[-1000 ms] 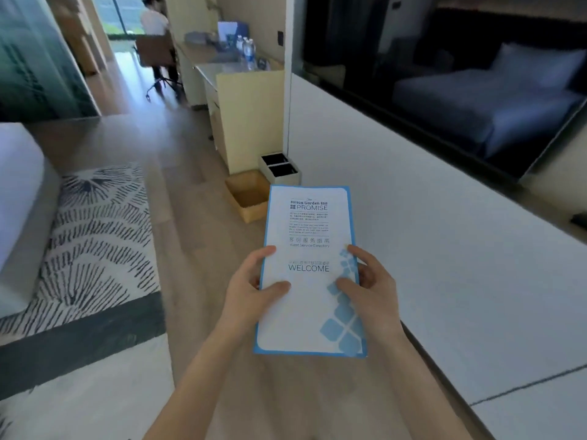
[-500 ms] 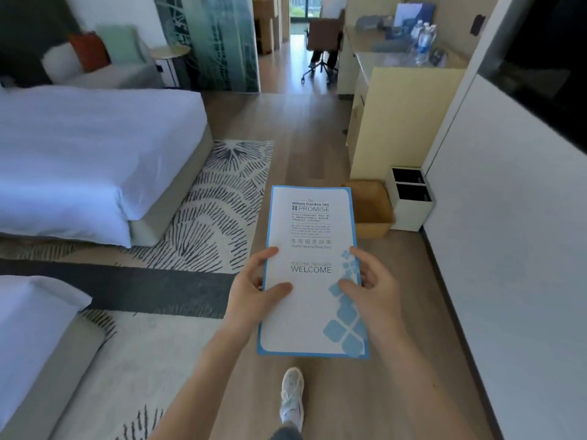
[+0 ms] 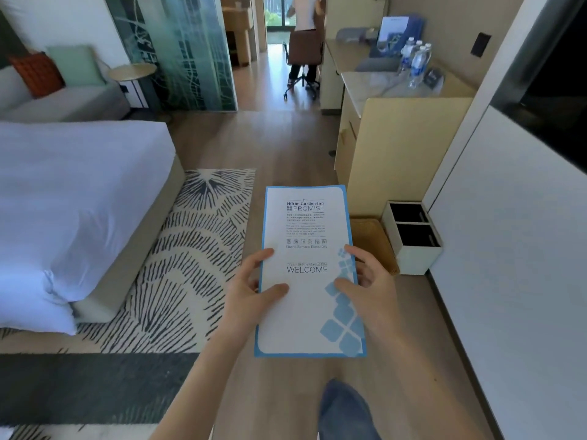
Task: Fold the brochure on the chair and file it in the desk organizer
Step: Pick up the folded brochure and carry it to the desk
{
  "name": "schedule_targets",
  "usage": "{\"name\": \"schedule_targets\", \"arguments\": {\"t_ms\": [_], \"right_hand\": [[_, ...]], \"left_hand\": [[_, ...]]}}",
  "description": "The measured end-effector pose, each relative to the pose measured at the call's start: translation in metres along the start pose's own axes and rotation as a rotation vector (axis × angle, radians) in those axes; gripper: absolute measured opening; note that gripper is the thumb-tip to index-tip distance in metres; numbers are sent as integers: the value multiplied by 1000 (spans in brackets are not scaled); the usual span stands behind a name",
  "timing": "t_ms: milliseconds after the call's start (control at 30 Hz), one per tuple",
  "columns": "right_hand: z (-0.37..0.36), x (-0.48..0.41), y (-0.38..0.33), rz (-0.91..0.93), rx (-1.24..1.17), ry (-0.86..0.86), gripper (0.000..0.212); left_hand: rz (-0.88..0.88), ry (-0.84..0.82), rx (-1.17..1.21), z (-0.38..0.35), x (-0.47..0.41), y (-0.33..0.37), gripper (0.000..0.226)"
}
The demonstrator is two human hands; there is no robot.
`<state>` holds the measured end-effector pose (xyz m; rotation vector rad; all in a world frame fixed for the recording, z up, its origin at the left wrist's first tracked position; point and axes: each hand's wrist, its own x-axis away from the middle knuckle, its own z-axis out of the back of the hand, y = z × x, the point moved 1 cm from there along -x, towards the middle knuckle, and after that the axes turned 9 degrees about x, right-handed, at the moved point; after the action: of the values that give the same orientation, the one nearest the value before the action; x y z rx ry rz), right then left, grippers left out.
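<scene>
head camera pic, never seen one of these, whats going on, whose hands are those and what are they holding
There is no machine here. The picture comes from a wide-angle camera worn on a person's head, looking forward and down, so the two bare arms reaching in from the bottom are the wearer's own. The left hand and right hand hold a blue-bordered brochure by its two long edges, thumbs on its front. It looks folded shut, cover up, reading "Guest Service Directory" and "WELCOME".

The place looks like a hotel room: a white bed on the left, a patterned rug on the wood floor, and a desk ahead on the right with water bottles and a blue holder of papers, possibly the organizer. Another person stands by a chair in the background.
</scene>
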<state>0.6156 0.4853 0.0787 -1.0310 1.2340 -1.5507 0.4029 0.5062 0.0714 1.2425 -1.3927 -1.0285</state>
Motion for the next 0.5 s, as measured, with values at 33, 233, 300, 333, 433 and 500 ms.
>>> {"name": "schedule_targets", "arguments": {"t_ms": [33,233,300,333,433,500], "right_hand": [[-1,-30,2,-5,2,1,57],[-7,-225,-6,-23,1,-8,57],[-9,-290,-19,-24,6,-33,56],[-10,-321,-26,-20,11,-46,56],[-21,-410,-46,-1,28,-77,56],[-34,-463,-53,3,33,-108,56]], "left_hand": [[7,-10,2,-7,-29,-2,59],[14,-10,26,-56,-213,9,58],[6,10,25,-71,-272,25,58],[5,23,26,-78,-300,32,58],[5,59,36,-89,-379,49,58],[2,82,27,-91,-431,52,58]]}}
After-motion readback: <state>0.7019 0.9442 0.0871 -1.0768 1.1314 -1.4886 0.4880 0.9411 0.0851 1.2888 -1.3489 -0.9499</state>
